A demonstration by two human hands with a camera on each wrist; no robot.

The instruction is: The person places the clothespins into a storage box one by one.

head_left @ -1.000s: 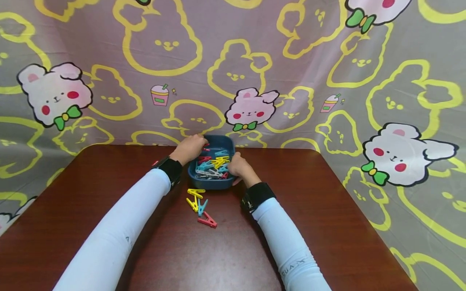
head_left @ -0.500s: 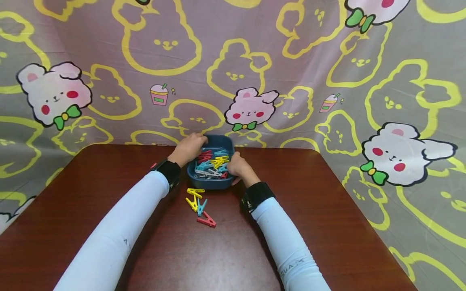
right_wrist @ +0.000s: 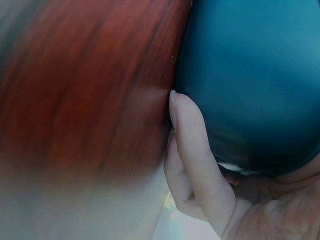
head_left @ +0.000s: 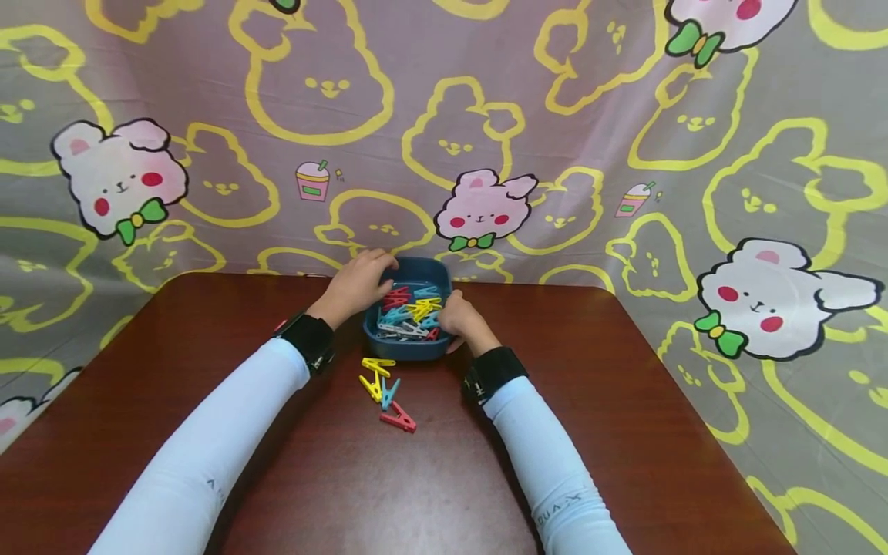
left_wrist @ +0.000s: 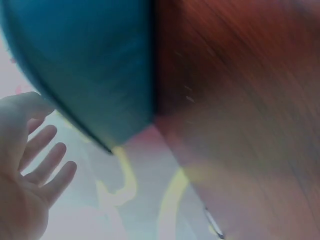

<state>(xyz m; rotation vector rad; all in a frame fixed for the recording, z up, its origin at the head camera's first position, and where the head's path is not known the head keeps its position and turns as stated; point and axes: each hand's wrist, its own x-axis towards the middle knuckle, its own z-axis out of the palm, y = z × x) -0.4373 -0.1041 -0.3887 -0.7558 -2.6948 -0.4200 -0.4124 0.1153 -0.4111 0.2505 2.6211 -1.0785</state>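
A dark blue plastic box stands at the back of the table, holding several clothespins: red, light blue, yellow and whitish grey. My left hand is at its back left rim; in the left wrist view that hand has its fingers apart and nothing between them. With my right hand I grip the box's right side. Fingers lie along its outer wall in the right wrist view. In front of the box are a red clothespin, a light blue clothespin and yellow clothespins.
The brown wooden table ends just behind the box, where a patterned curtain hangs. The curtain also runs along the right side.
A red clothespin at my left fingertips now lies in the box. The left hand has come off the rim slightly and its fingers have loosened. My right hand keeps its hold.
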